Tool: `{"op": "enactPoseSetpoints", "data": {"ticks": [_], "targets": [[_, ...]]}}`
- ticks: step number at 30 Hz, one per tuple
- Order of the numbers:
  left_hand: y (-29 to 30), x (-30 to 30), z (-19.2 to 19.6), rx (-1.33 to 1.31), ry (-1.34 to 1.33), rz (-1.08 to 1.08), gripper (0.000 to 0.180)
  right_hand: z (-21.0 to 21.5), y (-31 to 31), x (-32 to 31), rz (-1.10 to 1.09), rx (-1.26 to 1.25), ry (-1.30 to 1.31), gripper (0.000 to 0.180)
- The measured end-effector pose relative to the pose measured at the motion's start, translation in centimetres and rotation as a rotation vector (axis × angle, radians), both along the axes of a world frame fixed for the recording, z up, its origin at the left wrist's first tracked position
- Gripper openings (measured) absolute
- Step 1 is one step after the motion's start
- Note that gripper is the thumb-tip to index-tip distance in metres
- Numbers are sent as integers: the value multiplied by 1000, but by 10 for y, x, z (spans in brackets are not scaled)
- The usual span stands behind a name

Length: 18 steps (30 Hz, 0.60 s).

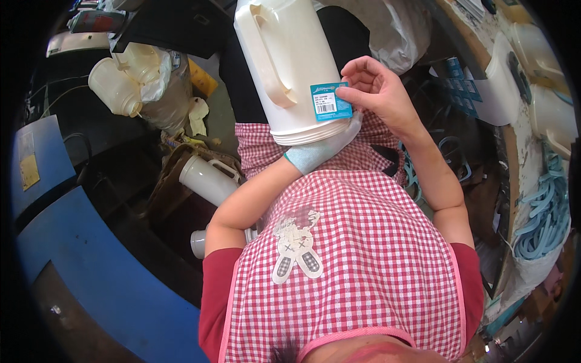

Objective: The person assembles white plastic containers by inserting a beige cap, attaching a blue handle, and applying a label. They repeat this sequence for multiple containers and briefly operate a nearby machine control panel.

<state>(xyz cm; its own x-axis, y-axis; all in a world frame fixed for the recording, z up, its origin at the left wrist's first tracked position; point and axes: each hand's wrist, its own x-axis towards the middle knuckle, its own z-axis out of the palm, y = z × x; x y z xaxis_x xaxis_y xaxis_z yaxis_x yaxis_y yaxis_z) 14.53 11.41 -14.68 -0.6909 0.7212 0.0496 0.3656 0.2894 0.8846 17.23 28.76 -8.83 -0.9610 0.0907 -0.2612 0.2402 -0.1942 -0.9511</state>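
A large cream-white plastic jug (296, 54) with a long side handle lies over my lap, its threaded rim toward me. My left hand (322, 151), in a pale grey-blue glove, reaches round under the rim and holds the jug; its fingertips show at the rim's right side. Against the jug's lower right wall is a teal label (333, 110) with a white barcode panel. My bare right hand (380, 94) has its thumb on the label's upper right corner, fingers curled behind. How firmly the label sticks cannot be told.
Two white jugs (209, 180) lie to my left, beside a blue machine panel (91, 254). Yellowish plastic containers (115, 88) stand farther left. On the right, a worn bench edge (525, 199) carries a sheet of teal labels (463, 88), pale blue strips (541, 212) and more jugs (551, 115).
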Motion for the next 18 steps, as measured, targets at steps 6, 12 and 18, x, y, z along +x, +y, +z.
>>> {"op": "enactPoseSetpoints", "data": {"ticks": [6, 12, 18], "targets": [[-6, -4, -1, -141, 97, -72, 33, 4, -5, -14, 79, 28, -5, 42], [-13, -3, -16, 29, -157, -50, 53, -5, -7, -20, 102, 52, 30, 42], [-10, -8, -10, -115, -6, -75, 52, -7, -6, -23, 103, 74, 41, 41]]}}
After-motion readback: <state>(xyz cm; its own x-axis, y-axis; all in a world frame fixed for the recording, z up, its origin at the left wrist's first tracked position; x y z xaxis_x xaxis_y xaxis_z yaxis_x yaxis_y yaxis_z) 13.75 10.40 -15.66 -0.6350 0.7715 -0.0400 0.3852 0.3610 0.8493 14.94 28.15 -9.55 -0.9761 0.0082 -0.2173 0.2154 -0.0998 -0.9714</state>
